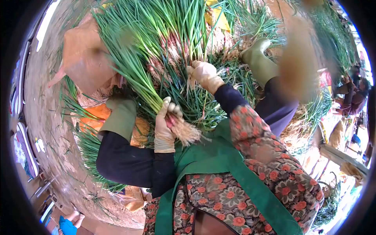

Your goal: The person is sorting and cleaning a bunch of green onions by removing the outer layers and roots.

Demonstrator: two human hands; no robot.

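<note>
My gloved left hand (166, 123) is wrapped around a bunch of green onions (141, 82). Their reddish bulbs and pale roots stick out below the fist, and the long leaves slant up to the left. Further forward, my gloved right hand (206, 75) is closed at the base of some green onions in the big pile (172, 43), with pale roots hanging under its fingertips. How many stalks it grips is hidden. Loose green leaves (188, 105) lie between my hands and my lap.
Green boots (119, 117) (260, 62) stand either side of the pile. A brown sheet (84, 55) and orange sacking (92, 117) lie left. A green apron (207, 152) covers my lap. More green onions (309, 113) and another person (352, 94) are on the right. Blurred spots cover parts of the view.
</note>
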